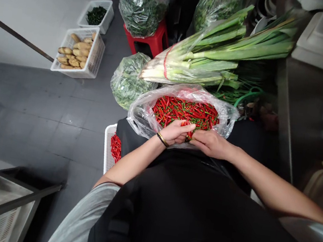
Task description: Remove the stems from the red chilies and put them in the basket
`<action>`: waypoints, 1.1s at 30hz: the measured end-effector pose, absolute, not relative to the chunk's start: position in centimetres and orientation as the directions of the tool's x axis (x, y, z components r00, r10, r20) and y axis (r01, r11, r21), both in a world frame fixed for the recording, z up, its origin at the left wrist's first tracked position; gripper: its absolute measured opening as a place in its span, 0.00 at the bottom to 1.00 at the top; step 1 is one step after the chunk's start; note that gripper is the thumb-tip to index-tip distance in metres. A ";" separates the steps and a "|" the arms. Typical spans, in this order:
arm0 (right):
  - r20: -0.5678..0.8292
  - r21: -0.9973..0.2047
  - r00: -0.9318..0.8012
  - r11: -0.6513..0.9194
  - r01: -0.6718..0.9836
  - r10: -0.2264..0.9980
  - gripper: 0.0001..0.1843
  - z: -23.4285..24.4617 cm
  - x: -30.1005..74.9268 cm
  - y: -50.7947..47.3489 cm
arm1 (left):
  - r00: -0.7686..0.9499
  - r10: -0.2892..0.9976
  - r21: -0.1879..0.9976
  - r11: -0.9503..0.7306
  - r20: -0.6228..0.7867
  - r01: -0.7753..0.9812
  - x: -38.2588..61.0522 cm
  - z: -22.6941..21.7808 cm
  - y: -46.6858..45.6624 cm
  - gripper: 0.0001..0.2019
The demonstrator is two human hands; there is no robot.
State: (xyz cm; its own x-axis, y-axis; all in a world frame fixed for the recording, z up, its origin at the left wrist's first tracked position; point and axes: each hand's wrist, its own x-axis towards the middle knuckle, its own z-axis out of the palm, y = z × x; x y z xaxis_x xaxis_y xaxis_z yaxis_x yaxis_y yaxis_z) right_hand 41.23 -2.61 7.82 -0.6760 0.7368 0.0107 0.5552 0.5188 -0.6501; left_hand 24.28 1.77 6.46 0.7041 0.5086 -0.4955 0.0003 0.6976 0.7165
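Observation:
A clear plastic bag (141, 114) full of small red chillies (181, 110) with green stems rests on my lap. My left hand (174, 132), with a thin bracelet at the wrist, is closed on a few red chillies at the bag's near edge. My right hand (209, 142) is right beside it, fingers pinched together at the same chillies. The two hands touch at the fingertips. A white slotted basket (108, 149) holding more red chillies (115, 146) stands on the floor by my left knee.
A bundle of leeks (214, 52) lies beyond the bag. Bags of greens (126, 81) sit on the floor and on a red stool (153, 41). White baskets hold ginger (76, 53) and greens (96, 15). Another person's hands show at the top edge. A steel counter (300, 101) stands on the right.

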 end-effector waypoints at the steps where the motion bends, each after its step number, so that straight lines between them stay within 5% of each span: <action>1: 0.002 -0.717 -0.718 0.502 0.484 0.696 0.20 8.1 41.2 -2.6 | 0.738 0.452 0.687 0.727 -0.500 0.021 24.1 6.3 1.8 0.26; 3: -0.051 -0.815 -0.807 0.443 0.375 0.588 0.20 8.7 41.2 -2.2 | 0.758 0.411 0.658 0.752 -0.506 0.032 23.9 5.8 1.9 0.25; 6: -0.185 -0.820 -0.792 0.353 0.451 0.582 0.18 8.6 41.7 -0.9 | 0.646 0.564 0.728 0.686 -0.515 -0.019 23.6 4.6 2.3 0.23; 9: -0.328 -0.579 -0.532 0.279 0.766 0.780 0.13 7.0 42.9 0.0 | 0.504 0.699 0.842 0.526 -0.507 0.118 23.1 3.7 1.9 0.19; 11: -0.451 -0.421 -0.491 0.308 0.853 0.745 0.09 5.7 43.6 -0.4 | 0.576 0.652 0.869 0.402 -0.494 0.289 22.7 3.4 1.1 0.16; 13: -0.569 -0.381 -0.534 0.375 0.845 0.626 0.09 4.5 43.8 -1.5 | 0.694 0.558 0.889 0.232 -0.455 0.396 22.3 3.4 0.0 0.15; 15: -0.576 -0.339 -0.495 0.361 0.869 0.650 0.13 3.8 43.4 -2.6 | 0.754 0.495 0.894 0.122 -0.432 0.432 21.8 3.6 -0.8 0.15; 18: -0.481 -0.181 -0.301 0.243 0.953 0.823 0.19 3.1 42.1 -3.5 | 0.726 0.454 0.855 0.322 -0.516 0.407 20.9 4.0 -1.1 0.14; 21: -0.477 -0.120 -0.229 0.195 0.973 0.849 0.18 2.6 41.3 -3.4 | 0.680 0.455 0.751 0.623 -0.574 0.218 20.4 4.1 -0.5 0.18; 26: -0.337 -0.318 -0.253 0.144 0.937 0.907 0.10 3.5 41.4 -3.3 | 0.525 0.621 0.719 0.694 -0.582 -0.023 22.1 3.5 -0.2 0.21; 29: -0.154 -0.464 -0.455 0.342 0.817 0.877 0.12 4.6 40.9 -3.9 | 0.475 0.680 0.735 0.671 -0.559 -0.096 23.3 3.4 -0.5 0.22; 33: -0.009 -0.604 -0.713 0.565 0.563 0.701 0.15 5.3 40.5 -3.9 | 0.601 0.570 0.624 0.768 -0.560 -0.146 22.7 3.5 0.0 0.22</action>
State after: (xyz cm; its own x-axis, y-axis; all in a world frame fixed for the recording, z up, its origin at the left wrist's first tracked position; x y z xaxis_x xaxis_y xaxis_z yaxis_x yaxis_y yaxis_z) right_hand 40.54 -3.87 5.28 -0.7128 0.7013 -0.0089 0.5629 0.5646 -0.6036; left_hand 22.66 0.00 3.51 0.6012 0.5696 -0.5604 -0.1462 0.7679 0.6237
